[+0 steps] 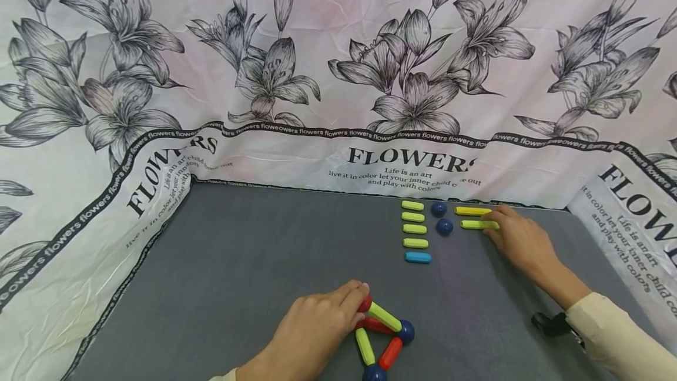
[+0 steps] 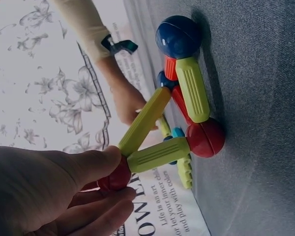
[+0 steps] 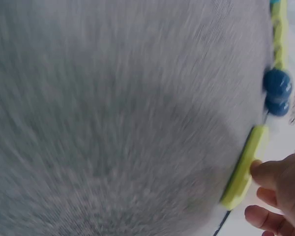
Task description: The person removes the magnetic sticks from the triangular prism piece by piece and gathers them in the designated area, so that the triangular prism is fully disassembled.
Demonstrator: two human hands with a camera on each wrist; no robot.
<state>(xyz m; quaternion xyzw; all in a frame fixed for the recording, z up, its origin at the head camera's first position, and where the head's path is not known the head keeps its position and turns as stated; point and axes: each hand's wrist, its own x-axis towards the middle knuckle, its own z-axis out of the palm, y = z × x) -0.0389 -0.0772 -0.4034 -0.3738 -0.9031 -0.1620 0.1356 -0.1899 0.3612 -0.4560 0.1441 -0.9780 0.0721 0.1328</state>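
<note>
Pinching a red ball [image 2: 115,178] atop the rod-and-ball frame [image 1: 382,334] near the mat's [image 1: 254,263] near edge, the left hand [image 1: 312,331] leaves open mat on the left; the right hand's [image 1: 520,243] straight fingers touch a yellow rod [image 1: 478,224] at the far edge.

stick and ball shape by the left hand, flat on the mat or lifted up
Partly lifted: the left hand holds a red ball raised, while another red ball rests on the mat.

The flowered cloth [image 1: 338,75] reads "FLOWERS", "Life is an art" and "play with colors".
</note>
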